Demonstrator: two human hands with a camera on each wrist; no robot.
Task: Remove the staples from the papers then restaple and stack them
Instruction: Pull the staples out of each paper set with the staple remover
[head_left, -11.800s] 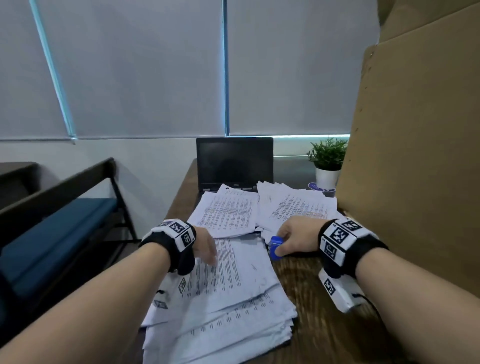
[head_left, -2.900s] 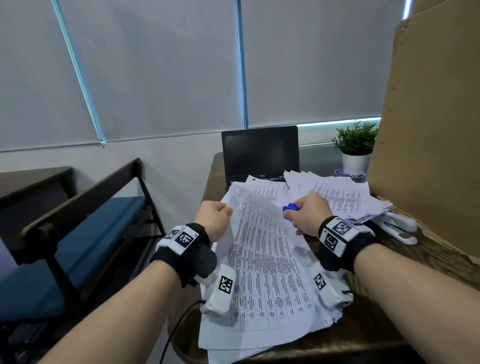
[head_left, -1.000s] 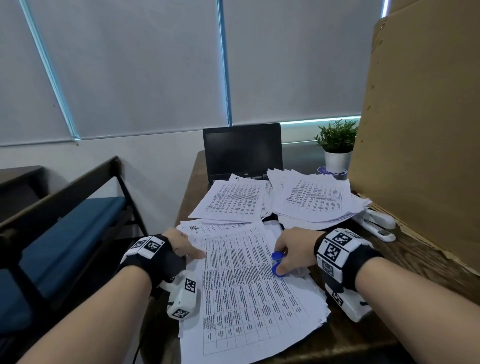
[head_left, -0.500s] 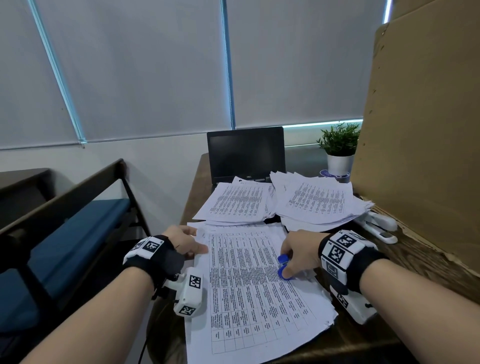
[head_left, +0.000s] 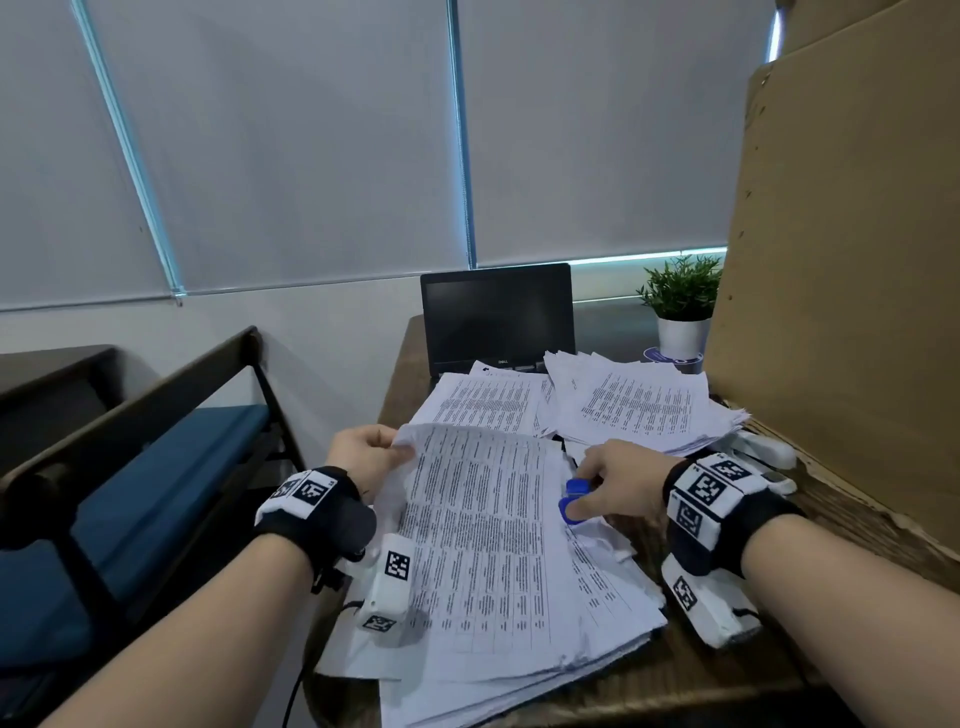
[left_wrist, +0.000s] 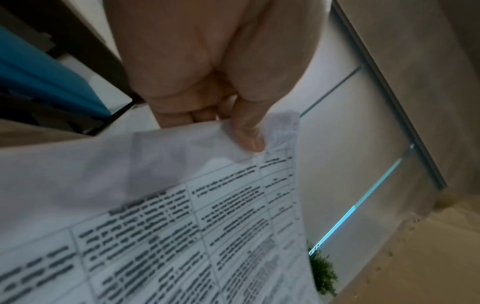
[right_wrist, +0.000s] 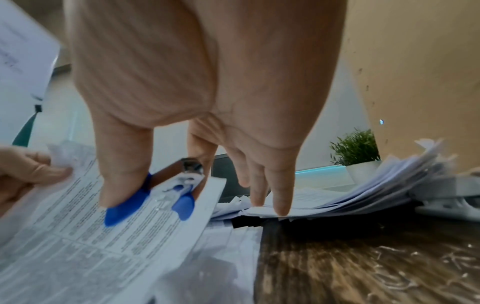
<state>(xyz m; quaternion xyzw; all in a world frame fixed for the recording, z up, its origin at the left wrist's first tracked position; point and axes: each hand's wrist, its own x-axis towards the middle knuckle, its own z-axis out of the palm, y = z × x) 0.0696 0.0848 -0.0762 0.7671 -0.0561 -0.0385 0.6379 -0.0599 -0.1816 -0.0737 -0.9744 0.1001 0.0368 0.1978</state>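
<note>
Behind, grey blinds (head_left: 311, 145) back a paper-strewn wooden desk (head_left: 727, 670).

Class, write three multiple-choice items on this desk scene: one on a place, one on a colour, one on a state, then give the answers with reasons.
1. Where is the plant?
A. far right of the desk, beside the laptop
B. on the blue bench
C. on the near paper pile

2. What colour is the staple remover?
A. red
B. blue
C. green

3. What is the left hand doing?
A. lying flat on the desk
B. holding the stapler
C. pinching a corner of the top sheets

Answers: 1 A, the pot stands at the back right next to the screen. 2 B, blue grips show under the right hand. 3 C, the left wrist view shows the thumb on the lifted corner.
</note>
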